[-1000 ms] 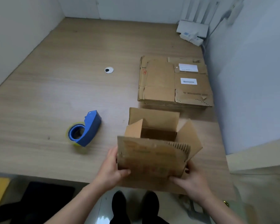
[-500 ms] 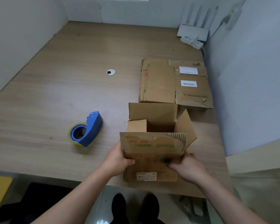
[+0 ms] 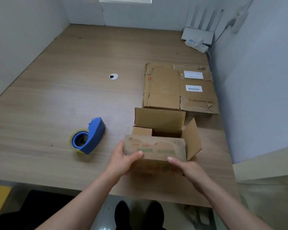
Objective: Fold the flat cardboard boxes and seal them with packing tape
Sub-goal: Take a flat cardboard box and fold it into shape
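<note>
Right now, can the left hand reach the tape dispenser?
Probably yes: the tape dispenser lies on bare table beside the left hand, nothing between. That hand must first release the box.

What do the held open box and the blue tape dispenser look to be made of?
Open brown box: corrugated cardboard, matte and worn; ribbing shows on its torn near flap.
Blue tape dispenser: probably moulded plastic, smooth, slight sheen; the roll in it looks like clear yellowish tape.

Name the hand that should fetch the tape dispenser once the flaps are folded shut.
Left. The tape dispenser lies left of the open box, nearest the left hand, with only bare table between. The right hand would have to cross the box.
</note>
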